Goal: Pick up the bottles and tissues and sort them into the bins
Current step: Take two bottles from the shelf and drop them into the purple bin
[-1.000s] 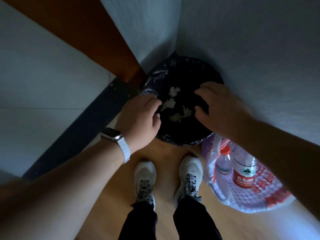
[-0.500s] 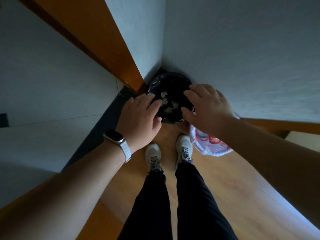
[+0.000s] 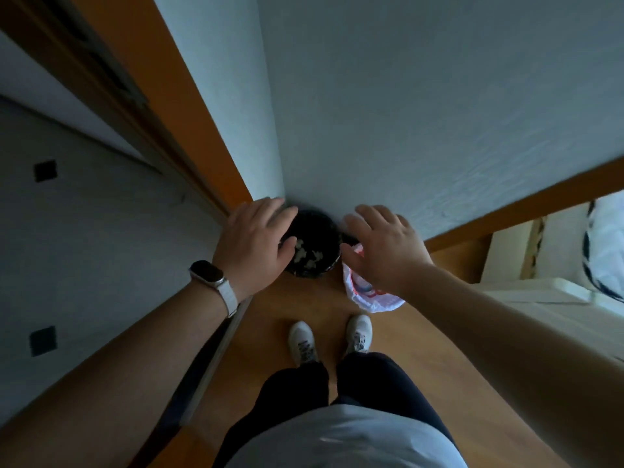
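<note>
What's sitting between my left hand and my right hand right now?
In the head view, the round black-lined bin with crumpled white tissues inside shows between the left hand and right hand.

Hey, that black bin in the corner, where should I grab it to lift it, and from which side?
Probably the rim of the black bin, from above on the near side, toward your feet. Its far side sits in the wall corner and the white bag crowds its right. The round open top gives an edge. Left hand and right hand are both open.
</note>
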{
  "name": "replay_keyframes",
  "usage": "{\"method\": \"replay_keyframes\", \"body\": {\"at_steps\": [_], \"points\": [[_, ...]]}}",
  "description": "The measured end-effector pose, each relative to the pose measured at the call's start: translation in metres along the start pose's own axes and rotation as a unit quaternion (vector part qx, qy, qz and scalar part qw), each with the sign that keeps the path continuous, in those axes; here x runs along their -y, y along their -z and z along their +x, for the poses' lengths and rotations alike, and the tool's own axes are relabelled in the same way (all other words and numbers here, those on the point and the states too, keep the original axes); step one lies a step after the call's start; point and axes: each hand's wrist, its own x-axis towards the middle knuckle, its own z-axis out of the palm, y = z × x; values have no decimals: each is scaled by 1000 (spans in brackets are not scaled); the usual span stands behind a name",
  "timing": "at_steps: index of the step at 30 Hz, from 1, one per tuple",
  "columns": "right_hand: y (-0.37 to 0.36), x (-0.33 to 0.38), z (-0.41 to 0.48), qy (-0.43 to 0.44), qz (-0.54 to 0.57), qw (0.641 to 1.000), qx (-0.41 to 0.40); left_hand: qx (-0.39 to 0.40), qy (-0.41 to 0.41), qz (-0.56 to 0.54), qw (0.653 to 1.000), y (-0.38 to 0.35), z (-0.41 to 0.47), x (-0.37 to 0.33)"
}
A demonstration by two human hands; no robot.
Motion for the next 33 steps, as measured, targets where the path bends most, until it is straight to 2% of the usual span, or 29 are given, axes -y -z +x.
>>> {"method": "replay_keyframes", "body": {"at_steps": [7, 14, 25, 33], "points": [[69, -30, -82, -57, -42, 996, -54, 5, -83, 9, 997, 40, 13, -71], [108, -82, -180, -147, -69, 979, -122, -42, -189, 14, 981, 54, 35, -166], [158, -178, -380, -266, -65, 945, -179, -72, -289, 0, 955, 68, 30, -390], [169, -234, -529, -366, -92, 895, -239, -99, -409, -41, 906, 51, 23, -554]]}}
